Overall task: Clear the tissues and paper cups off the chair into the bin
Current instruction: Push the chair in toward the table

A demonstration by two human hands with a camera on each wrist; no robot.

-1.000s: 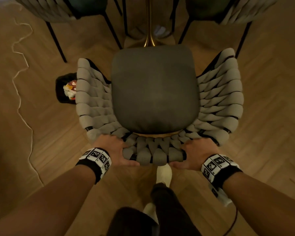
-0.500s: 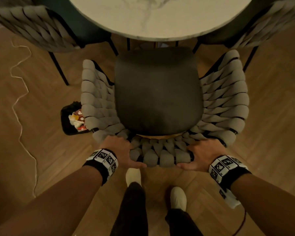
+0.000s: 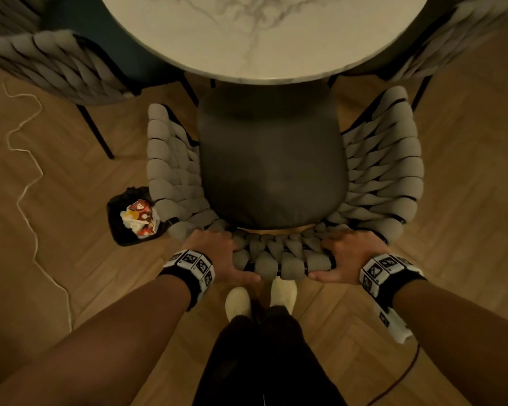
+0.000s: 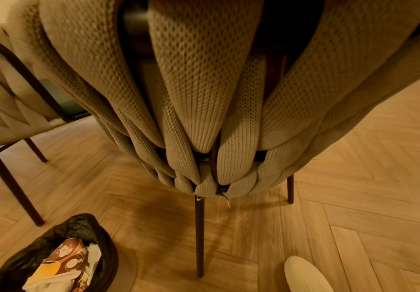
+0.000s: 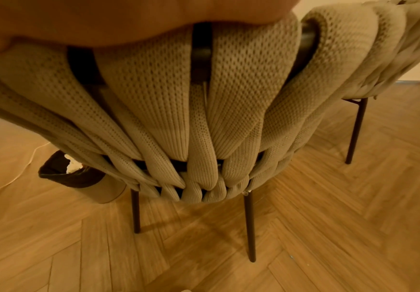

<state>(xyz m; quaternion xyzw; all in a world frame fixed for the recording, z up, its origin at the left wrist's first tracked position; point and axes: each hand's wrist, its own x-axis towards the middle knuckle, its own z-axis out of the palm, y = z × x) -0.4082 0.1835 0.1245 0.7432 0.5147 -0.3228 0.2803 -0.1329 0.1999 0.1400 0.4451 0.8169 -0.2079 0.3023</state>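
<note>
A chair [image 3: 276, 159] with a dark grey seat and a woven beige backrest [image 4: 204, 98] stands in front of me, its front edge under a round marble table [image 3: 261, 33]. Nothing lies on the seat. My left hand [image 3: 217, 253] grips the top of the backrest at its left, and my right hand [image 3: 346, 256] grips it at its right. A small bin [image 3: 129, 218] lined with a black bag stands on the floor left of the chair. In it lie patterned paper cups [image 4: 66, 254] and white tissues [image 4: 91, 254]. The right wrist view shows the bin [image 5: 66, 175] behind the backrest.
Two more woven chairs [image 3: 56, 63] stand at the table's left and right [image 3: 467, 33]. A white cable [image 3: 27, 183] snakes over the herringbone wood floor at the left. My feet in white shoes [image 3: 238, 303] stand right behind the chair.
The chair has slid forward under the marble table with both hands on its backrest. I have stepped forward, and the bin now lies level with the chair's rear left corner.
</note>
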